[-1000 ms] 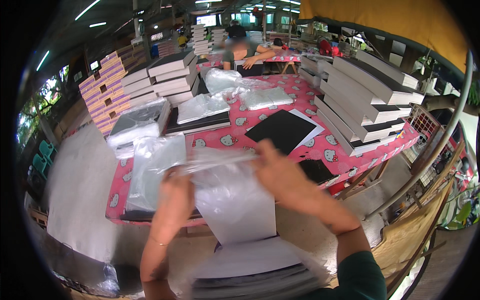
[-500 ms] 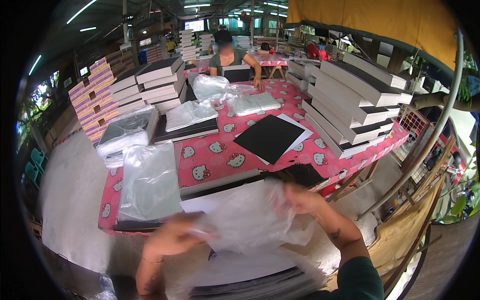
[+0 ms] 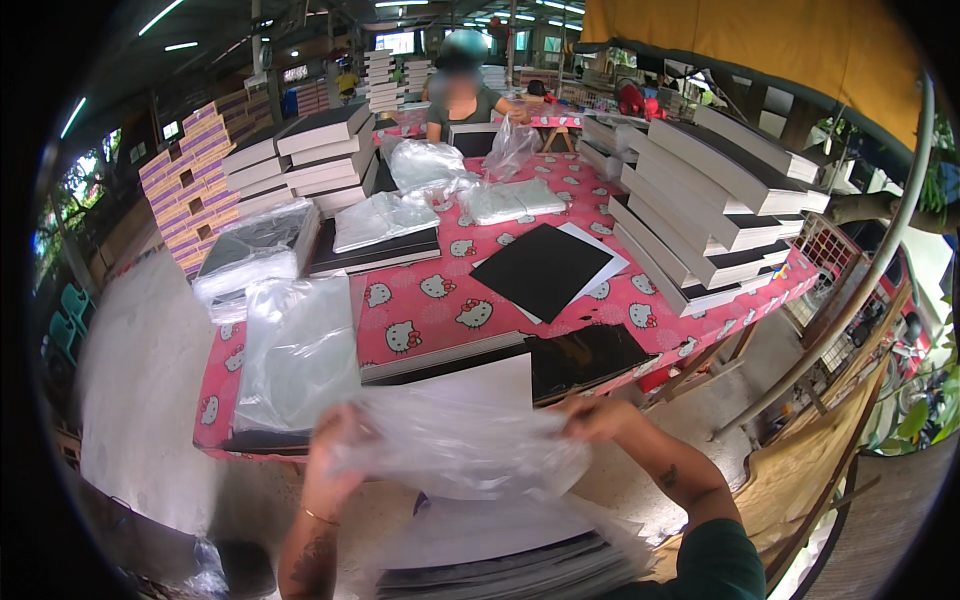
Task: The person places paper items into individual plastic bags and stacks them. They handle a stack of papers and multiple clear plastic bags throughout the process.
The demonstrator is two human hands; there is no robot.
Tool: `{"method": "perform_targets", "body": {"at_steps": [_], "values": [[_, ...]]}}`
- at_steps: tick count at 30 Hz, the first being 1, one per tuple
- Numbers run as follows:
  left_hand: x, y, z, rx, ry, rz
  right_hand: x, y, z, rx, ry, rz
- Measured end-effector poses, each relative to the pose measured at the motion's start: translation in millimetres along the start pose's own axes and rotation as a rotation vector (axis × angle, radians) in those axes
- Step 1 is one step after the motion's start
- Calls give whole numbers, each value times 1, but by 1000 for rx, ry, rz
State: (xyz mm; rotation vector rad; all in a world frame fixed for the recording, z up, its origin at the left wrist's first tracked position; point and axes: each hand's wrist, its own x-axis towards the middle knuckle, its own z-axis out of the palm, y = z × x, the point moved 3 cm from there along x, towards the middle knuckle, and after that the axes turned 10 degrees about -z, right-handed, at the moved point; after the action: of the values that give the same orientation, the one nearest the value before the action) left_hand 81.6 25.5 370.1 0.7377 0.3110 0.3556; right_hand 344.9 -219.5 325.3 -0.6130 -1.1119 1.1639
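Observation:
A clear plastic bag (image 3: pixel 465 440) is stretched crosswise in front of me, its two sides gripped by my left hand (image 3: pixel 340 450) and my right hand (image 3: pixel 600 416). Both hands have their fingers closed on the film. Below the bag lies a stack of black-and-white sheets (image 3: pixel 490 565), partly wrapped in loose plastic and blurred. Behind the bag, a white sheet (image 3: pixel 505 378) rests on a dark flat box or board (image 3: pixel 590 362) at the table's near edge. To the left, a pile of clear plastic bags (image 3: pixel 300 350) lies flat, close to my left hand.
The table has a pink patterned cloth (image 3: pixel 400 335). A black sheet (image 3: pixel 545 270) lies over white paper there. Tall stacks of thick black-and-white blocks (image 3: pixel 700 200) stand right, others (image 3: pixel 325 155) left. Across the table a person (image 3: pixel 465 115) handles plastic film (image 3: pixel 513 148).
The bag has been pulled wider and flatter between my hands. My left hand has risen slightly and my right hand has lowered a little. The person opposite now lifts plastic film.

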Motion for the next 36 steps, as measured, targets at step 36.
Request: {"method": "perform_targets", "body": {"at_steps": [36], "values": [[0, -14, -50, 595, 252, 143, 6, -13, 16, -1037, 462, -32]]}}
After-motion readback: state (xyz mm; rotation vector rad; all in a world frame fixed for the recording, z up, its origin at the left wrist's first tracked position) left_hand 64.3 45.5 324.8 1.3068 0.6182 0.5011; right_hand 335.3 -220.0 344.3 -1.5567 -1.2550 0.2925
